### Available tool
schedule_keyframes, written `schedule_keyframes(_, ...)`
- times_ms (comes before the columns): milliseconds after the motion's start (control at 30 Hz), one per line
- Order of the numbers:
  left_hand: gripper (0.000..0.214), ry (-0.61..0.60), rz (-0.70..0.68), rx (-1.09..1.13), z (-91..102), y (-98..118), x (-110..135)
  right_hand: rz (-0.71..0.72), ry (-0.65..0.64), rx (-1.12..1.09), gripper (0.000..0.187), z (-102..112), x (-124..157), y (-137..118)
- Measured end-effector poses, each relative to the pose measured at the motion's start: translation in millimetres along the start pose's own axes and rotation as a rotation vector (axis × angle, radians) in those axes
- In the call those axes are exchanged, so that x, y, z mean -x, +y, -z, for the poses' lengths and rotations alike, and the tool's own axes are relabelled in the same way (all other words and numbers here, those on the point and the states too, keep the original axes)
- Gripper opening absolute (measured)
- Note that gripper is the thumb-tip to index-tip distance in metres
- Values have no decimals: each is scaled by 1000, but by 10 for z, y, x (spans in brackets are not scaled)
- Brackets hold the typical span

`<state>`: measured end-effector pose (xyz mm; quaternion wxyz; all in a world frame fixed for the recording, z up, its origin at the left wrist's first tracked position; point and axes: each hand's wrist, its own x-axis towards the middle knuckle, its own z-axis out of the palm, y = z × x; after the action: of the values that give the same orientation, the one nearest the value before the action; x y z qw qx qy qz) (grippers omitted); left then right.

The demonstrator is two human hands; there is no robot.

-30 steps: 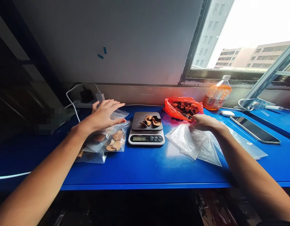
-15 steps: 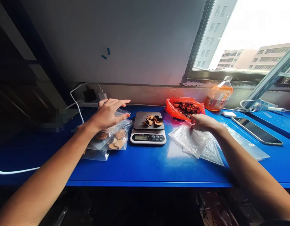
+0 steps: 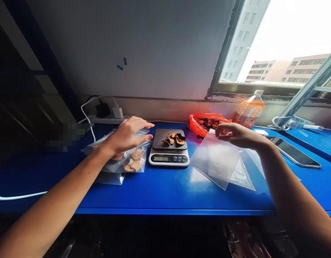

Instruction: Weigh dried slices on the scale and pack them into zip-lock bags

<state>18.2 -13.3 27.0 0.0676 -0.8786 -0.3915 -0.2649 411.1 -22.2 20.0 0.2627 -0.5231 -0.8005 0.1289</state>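
Observation:
My left hand [image 3: 130, 135] is open, fingers stretched toward the scale, above a pile of clear bags holding dried brown slices [image 3: 134, 161]. It holds nothing. On the digital kitchen scale [image 3: 169, 158] lie a few curled dried slices [image 3: 175, 139]; its display is lit. My right hand [image 3: 230, 134] is closed, pinching the top edge of a clear plastic bag [image 3: 215, 157] that hangs flat and slanted over other clear bags [image 3: 243, 175] on the table. Just behind this hand sits an open red plastic bag [image 3: 193, 123] full of dark dried slices.
An orange drink bottle [image 3: 250, 109] stands by the window at the back right. A phone [image 3: 298, 152] lies right of my right forearm. A charger [image 3: 117, 111] with a white cable is plugged into a power strip at the back left. The blue table [image 3: 168, 193] ends in front.
My right hand has lifted a clear bag off the stack and shifted slightly left with it. My left hand has moved slightly right and down, toward the scale.

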Motion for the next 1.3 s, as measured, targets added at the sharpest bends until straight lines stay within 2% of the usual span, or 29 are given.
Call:
schedule_keyframes(200,25,35,-220,120,1,307,15,121,-193,-297,17,211,145,-263)
schedule_keyframes(267,22,75,-278,145,-31,365,26,136,-257,-421,17,219,169,-318)
schedule_keyframes(333,20,102,-338,167,-74,404,37,144,-251,-548,17,168,163,-370)
schedule_keyframes(433,18,117,-347,188,-128,451,52,145,-159,-654,17,-83,106,-490)
schedule_keyframes(600,13,194,-254,212,-145,508,68,163,24,-466,6,-790,71,-813)
schedule_keyframes(667,10,170,-276,193,-141,537,76,198,82,-423,8,-1002,110,-924)
schedule_keyframes(767,18,68,-327,112,-148,617,96,197,136,-468,12,-1152,166,-1024)
schedule_keyframes(867,21,25,-312,46,-186,716,124,117,140,-614,8,-1176,182,-1058)
schedule_keyframes(1033,12,17,-273,-6,-315,815,163,21,153,-793,2,-1177,161,-1090)
schedule_keyframes(1133,11,22,-279,-38,-374,847,175,-25,171,-831,8,-1171,161,-1127)
schedule_keyframes(1300,8,40,-272,-71,-403,865,188,-91,98,-931,17,-1117,166,-1169)
